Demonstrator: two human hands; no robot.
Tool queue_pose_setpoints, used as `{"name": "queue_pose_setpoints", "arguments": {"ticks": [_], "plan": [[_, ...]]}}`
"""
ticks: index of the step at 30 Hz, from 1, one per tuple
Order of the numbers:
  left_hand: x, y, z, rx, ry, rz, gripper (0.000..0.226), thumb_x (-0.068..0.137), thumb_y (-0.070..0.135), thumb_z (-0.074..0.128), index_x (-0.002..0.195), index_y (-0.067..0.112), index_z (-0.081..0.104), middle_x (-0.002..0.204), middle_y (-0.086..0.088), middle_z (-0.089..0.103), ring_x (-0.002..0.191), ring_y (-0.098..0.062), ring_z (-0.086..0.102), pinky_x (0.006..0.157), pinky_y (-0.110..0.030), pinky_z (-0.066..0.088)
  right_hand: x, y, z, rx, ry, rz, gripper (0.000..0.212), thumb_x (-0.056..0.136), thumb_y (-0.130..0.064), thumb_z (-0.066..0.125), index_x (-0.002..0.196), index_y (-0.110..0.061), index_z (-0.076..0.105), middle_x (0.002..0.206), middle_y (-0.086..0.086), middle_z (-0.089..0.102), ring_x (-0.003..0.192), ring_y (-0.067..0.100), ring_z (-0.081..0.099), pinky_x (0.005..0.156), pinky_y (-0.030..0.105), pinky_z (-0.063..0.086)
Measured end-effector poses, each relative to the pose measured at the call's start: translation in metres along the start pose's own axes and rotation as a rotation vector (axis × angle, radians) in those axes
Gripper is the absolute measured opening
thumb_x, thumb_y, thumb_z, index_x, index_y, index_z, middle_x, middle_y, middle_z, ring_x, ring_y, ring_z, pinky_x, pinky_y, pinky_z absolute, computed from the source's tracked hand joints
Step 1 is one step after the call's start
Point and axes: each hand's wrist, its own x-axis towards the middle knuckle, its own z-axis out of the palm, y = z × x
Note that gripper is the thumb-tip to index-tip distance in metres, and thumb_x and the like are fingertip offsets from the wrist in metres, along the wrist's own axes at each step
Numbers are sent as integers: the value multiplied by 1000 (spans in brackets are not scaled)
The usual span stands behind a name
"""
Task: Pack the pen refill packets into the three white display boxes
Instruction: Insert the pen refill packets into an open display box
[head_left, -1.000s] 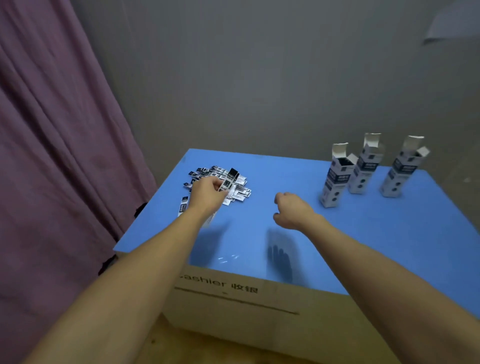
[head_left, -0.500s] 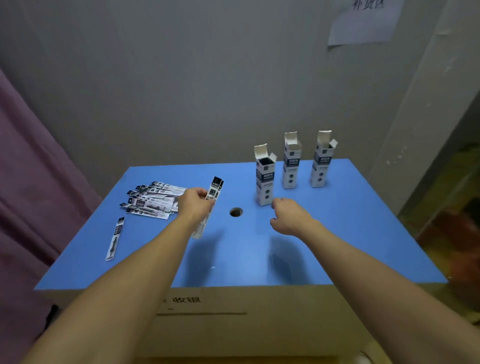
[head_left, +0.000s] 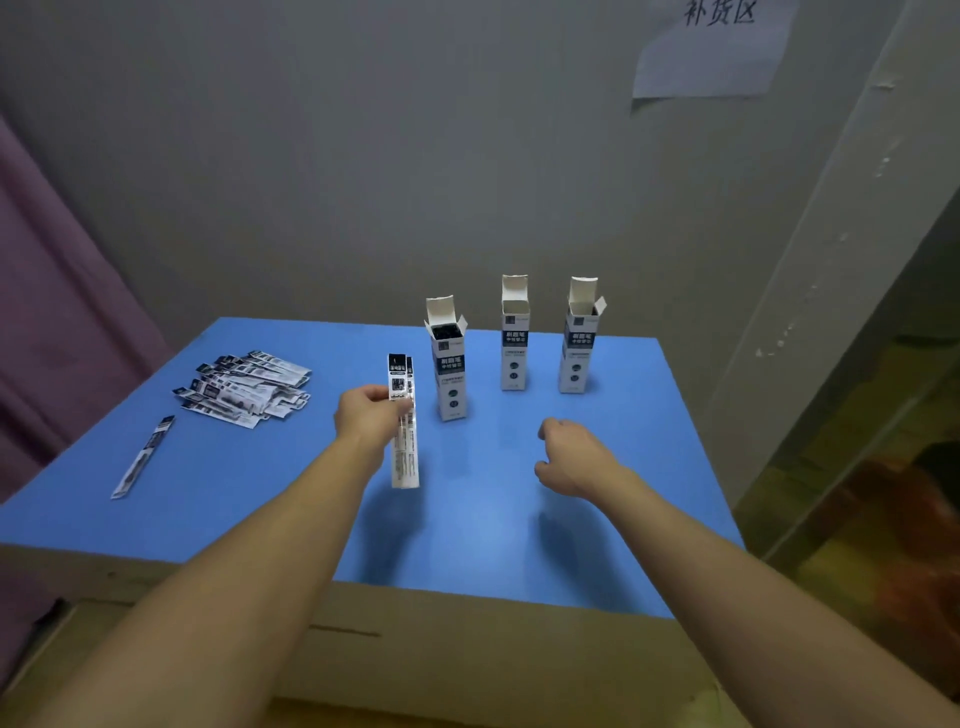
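Pinching a small bunch of refill packets (head_left: 403, 415) upright, long axis vertical and dark printed end up, the left hand (head_left: 370, 415) holds them just left of the nearest display box (head_left: 450, 370). The right hand (head_left: 570, 457) hovers loosely curled, holding nothing. More packets lie heaped (head_left: 244, 385) at far left on the blue table (head_left: 483, 519), one stray (head_left: 143, 457) nearer. Grey wall behind, purple curtain (head_left: 57, 332) on the left.

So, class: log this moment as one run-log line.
left hand: holds packets | right hand: empty | boxes: upright, flaps open | pile: on table
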Motion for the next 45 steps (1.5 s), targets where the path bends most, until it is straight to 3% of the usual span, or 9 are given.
{"name": "queue_pose_setpoints", "arguments": {"ticks": [9, 14, 19, 22, 26, 30, 34, 39, 45], "plan": [[22, -6, 27, -39, 68, -55, 14, 86, 2, 75, 97, 9, 69, 97, -9, 73, 85, -24, 69, 86, -41, 58, 56, -1, -1, 47, -72, -71, 38, 91, -18, 55, 127, -9, 48, 123, 9, 53, 111, 27, 53, 91, 41, 51], [56, -5, 35, -73, 76, -86, 11, 88, 2, 71, 90, 12, 66, 93, -13, 72, 81, -29, 68, 69, -39, 56, 98, -8, -2, 149, -113, -80, 49, 92, -23, 59, 137, -10, 45, 134, 8, 52, 119, 25, 52, 96, 35, 48], [82, -1, 35, -85, 77, -73, 12, 87, 2, 71, 91, 14, 68, 97, -11, 75, 88, -29, 73, 81, -43, 61, 145, -22, -7, 474, -113, -63, 72, 85, -33, 76, 144, -13, 40, 138, 3, 51, 121, 22, 54, 94, 32, 46], [89, 1, 30, -82, 71, -45, 17, 88, 0, 69, 88, 17, 67, 98, -8, 74, 89, -24, 72, 83, -41, 60, 164, -36, -6, 806, -154, -22, 83, 80, -28, 84, 146, -19, 37, 140, -2, 48, 123, 19, 51, 102, 38, 47], [95, 8, 24, -110, 88, -10, 16, 88, -1, 70, 97, 12, 70, 97, -5, 75, 88, -20, 73, 84, -41, 61, 191, -50, -7, 965, -176, -81, 91, 76, -19, 87, 148, -24, 31, 139, -7, 45, 125, 19, 48, 104, 41, 45], [80, 14, 19, -119, 116, 23, 16, 90, -2, 68, 98, 11, 69, 93, -4, 74, 82, -17, 72, 71, -30, 57, 208, -62, 0, 1144, -219, -62, 82, 76, -7, 85, 142, -20, 39, 136, -2, 55, 116, 22, 61, 103, 48, 48], [58, 23, 14, -126, 117, 80, 15, 89, -3, 69, 101, 6, 70, 89, -3, 74, 83, -18, 71, 79, -35, 58, 205, -69, 2, 1056, -174, -139, 46, 77, -5, 83, 117, -15, 61, 117, 2, 66, 106, 22, 64, 87, 37, 51], [18, 48, -1, -206, 84, 263, 18, 89, -7, 67, 106, 0, 69, 94, -7, 76, 86, -20, 72, 83, -38, 61, 173, -60, -5, 986, -37, -439, 48, 72, -7, 87, 110, -26, 65, 102, -7, 69, 96, 11, 65, 71, 18, 54], [-26, 78, -4, -375, 78, 483, 21, 88, -9, 67, 99, 8, 70, 93, -6, 76, 90, -23, 71, 83, -38, 59, 150, -45, -7, 904, -33, -608, 46, 72, -16, 89, 111, -28, 68, 103, -15, 70, 95, 5, 63, 78, 21, 54]]}}
